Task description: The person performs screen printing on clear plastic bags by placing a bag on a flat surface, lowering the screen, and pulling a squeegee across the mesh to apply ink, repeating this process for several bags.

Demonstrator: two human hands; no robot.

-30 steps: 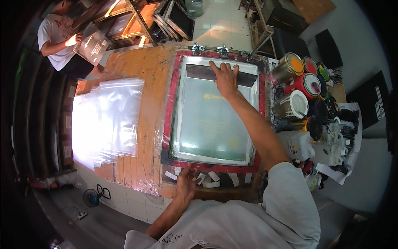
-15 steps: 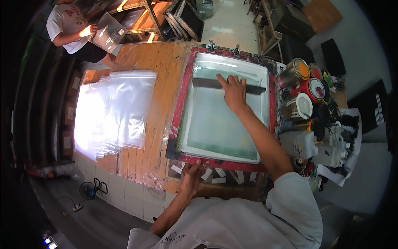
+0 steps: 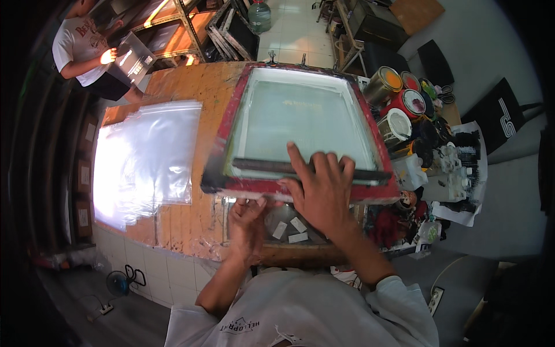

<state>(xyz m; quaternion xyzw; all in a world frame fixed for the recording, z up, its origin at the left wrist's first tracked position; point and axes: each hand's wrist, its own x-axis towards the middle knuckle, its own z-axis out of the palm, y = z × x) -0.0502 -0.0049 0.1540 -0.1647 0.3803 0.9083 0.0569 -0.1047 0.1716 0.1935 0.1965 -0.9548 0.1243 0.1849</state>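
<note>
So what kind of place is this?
Most likely a screen-printing workshop: a red-framed printing screen lies on the wooden table, open paint cans stand beside it, and a stack of clear plastic bags waits alongside.

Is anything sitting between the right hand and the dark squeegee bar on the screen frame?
Nothing visible does. The right hand already lies on the long dark squeegee bar, at the near end of the red-edged screen-printing frame. The left hand is at the frame's near edge, clear of the bar.
</note>
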